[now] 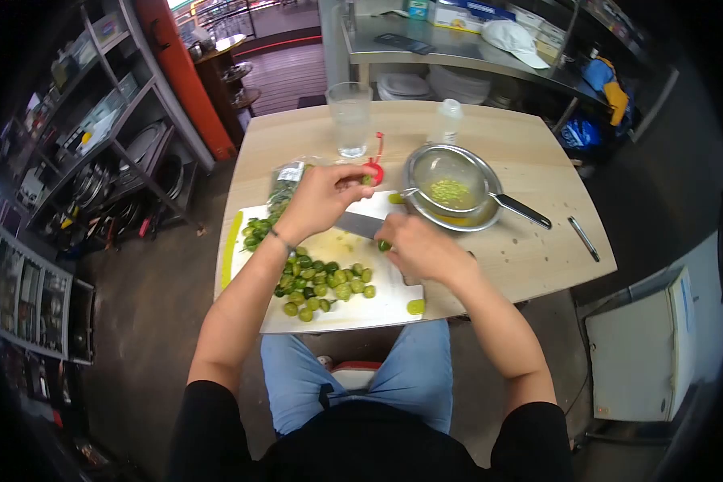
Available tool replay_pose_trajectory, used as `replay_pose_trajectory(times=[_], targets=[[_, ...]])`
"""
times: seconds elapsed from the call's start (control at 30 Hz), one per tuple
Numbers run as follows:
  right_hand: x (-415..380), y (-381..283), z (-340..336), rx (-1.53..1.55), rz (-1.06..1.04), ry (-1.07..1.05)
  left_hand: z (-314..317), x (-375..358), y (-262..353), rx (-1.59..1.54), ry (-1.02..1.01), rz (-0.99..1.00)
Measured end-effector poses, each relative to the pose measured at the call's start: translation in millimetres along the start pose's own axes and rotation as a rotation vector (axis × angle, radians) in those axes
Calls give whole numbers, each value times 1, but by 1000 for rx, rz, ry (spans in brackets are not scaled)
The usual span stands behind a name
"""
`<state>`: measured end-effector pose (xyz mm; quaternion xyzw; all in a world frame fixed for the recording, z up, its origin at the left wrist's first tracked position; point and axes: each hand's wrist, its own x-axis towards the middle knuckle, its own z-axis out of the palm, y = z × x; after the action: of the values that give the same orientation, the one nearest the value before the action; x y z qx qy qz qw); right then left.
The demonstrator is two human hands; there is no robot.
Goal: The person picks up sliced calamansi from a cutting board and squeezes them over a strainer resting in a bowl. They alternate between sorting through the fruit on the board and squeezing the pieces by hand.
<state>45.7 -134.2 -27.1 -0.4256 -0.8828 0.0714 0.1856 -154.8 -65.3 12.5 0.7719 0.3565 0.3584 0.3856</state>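
My left hand [323, 198] is over the far part of a white cutting board [402, 309] with yellow-green corners. Its thumb and fingers pinch a small green citrus piece [368, 180] beside a red plastic item [376, 170] with an upright strap. My right hand [427, 251] is closed at the board's right side, and a knife blade [360, 224] extends from it toward the left; the handle is hidden. A small green citrus [384, 245] touches its fingertips. Many cut and whole small green citrus fruits [329, 279] lie on the board's near left.
A fine-mesh strainer [458, 175] with pale seeds rests on a metal bowl [434, 222]. Behind are a glass of water [351, 120], a small white bottle [450, 120] and a plastic bag [285, 183]. A pen [584, 239] lies right. A steel counter [386, 48] stands beyond.
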Motion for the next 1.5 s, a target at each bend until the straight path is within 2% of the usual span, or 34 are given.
replay_pose_trajectory(times=[0.03, 0.1, 0.13, 0.17, 0.23, 0.3, 0.37, 0.53, 0.73, 0.97, 1.03, 1.13, 1.37, 1.5], targets=[[-2, 8, -17, 23, -25, 92, 10, 14, 7, -8, -13, 10], [-8, 26, -65, 0, 112, 147, 28, 43, 20, 256, -45, 130], [-9, 41, -82, -42, 170, 167, 41, 59, 18, 279, -38, 181], [-10, 56, -95, -82, 226, 186, 54, 74, 15, 279, -45, 184], [-6, 88, -96, -118, 247, 164, 77, 97, 8, 456, -76, 333], [-2, 111, -90, -154, 262, 142, 99, 112, 2, 483, -112, 317], [1, 126, -80, -184, 274, 24, 113, 121, -8, 508, -146, 294], [-1, 142, -67, -159, 270, 39, 123, 127, -21, 616, -166, 248], [2, 141, -63, -194, 231, 135, 125, 127, -20, 625, -125, 312], [1, 134, -65, -231, 297, 179, 125, 129, -20, 628, -94, 248], [2, 133, -69, -181, 330, 175, 123, 128, -16, 577, -30, 257], [-2, 130, -79, -91, 325, 212, 112, 129, -11, 437, -57, 275], [-2, 120, -84, -92, 248, 260, 102, 131, 0, 543, -101, 386], [3, 129, -72, -127, 263, 242, 105, 134, -3, 595, -46, 403]])
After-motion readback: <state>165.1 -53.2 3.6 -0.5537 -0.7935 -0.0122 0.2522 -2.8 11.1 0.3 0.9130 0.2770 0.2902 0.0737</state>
